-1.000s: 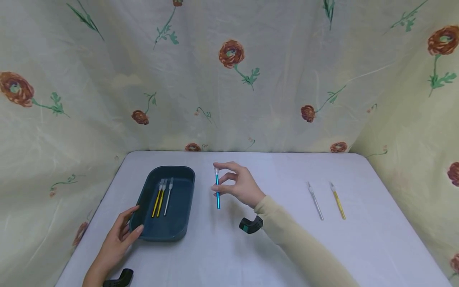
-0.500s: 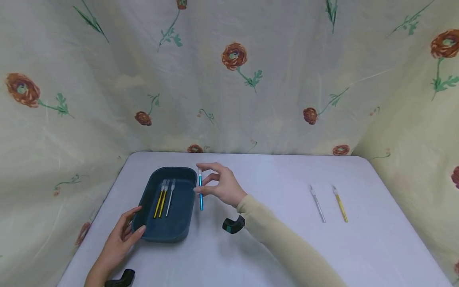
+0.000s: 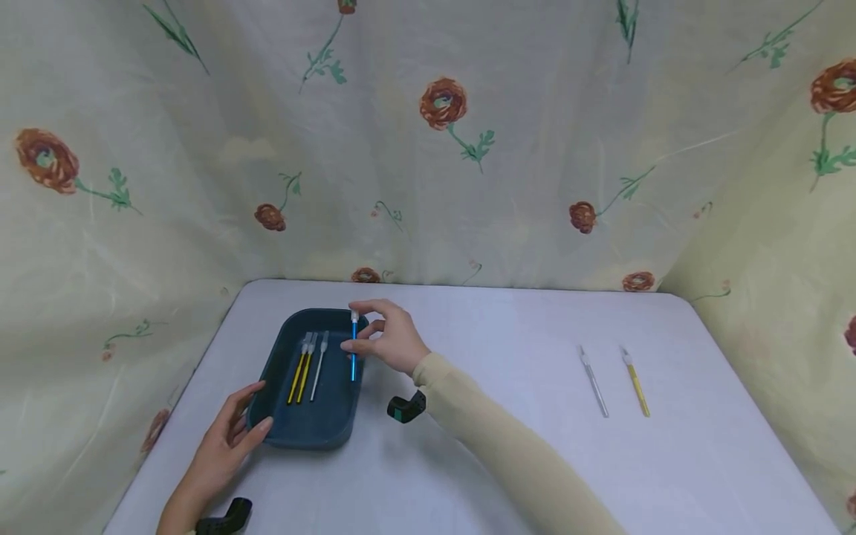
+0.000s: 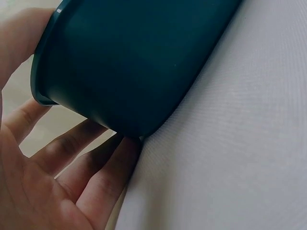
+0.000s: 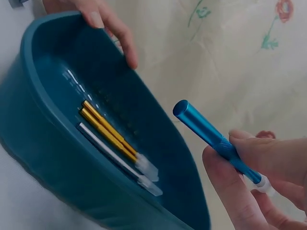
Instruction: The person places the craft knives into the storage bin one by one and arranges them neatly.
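Placement is the step in hand: right hand (image 3: 391, 343) pinches the blue knife (image 3: 353, 351) upright over the tray (image 3: 341, 427) at centre left, left hand (image 3: 227, 438) flat-fingered against its near corner; lowering beside the three knives (image 3: 305, 367) and letting go seems next.

Soft even light, faint shadows; wrist views slightly blurred.

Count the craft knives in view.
6. Three lie in the tray: two yellow, one silver. The right hand holds a blue one over it. A silver and a yellow lie on the table.
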Demonstrator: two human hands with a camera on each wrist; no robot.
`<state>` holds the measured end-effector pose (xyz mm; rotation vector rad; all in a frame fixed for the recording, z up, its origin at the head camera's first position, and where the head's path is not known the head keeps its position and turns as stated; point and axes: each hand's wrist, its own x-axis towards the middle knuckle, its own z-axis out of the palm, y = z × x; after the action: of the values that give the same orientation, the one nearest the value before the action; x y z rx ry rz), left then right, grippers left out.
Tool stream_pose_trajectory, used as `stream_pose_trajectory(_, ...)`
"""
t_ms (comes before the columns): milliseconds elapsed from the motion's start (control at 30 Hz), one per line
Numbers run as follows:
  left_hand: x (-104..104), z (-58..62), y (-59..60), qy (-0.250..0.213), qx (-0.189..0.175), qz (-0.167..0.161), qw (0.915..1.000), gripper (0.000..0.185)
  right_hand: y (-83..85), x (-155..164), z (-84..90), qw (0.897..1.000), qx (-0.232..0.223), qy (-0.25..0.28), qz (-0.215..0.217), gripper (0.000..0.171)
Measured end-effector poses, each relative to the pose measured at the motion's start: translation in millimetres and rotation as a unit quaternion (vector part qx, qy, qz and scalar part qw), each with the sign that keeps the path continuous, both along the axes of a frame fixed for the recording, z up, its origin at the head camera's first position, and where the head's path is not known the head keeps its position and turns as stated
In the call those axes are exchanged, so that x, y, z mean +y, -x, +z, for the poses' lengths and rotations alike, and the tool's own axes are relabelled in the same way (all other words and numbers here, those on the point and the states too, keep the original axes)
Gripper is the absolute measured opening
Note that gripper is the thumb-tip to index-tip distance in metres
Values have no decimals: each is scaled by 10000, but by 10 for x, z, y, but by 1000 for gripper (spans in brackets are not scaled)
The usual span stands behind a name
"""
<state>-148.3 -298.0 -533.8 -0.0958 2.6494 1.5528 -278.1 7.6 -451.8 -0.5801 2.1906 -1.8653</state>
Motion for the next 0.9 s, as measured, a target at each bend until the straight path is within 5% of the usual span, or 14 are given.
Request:
stream_pose_trajectory(433,-1,7,1,83,16,13,10000,80,160,-358,-44,9989,-158,-427,83,65)
stream_pose_trajectory(700,-13,11,16,52,44,22,10000,80,195,-558,-48,9931,-167,-1158,101,62)
stream_pose_trajectory(900,-4,15,7,-36,-86,17,10000,81,236,-684,-134,9762,325,-2146,24,60)
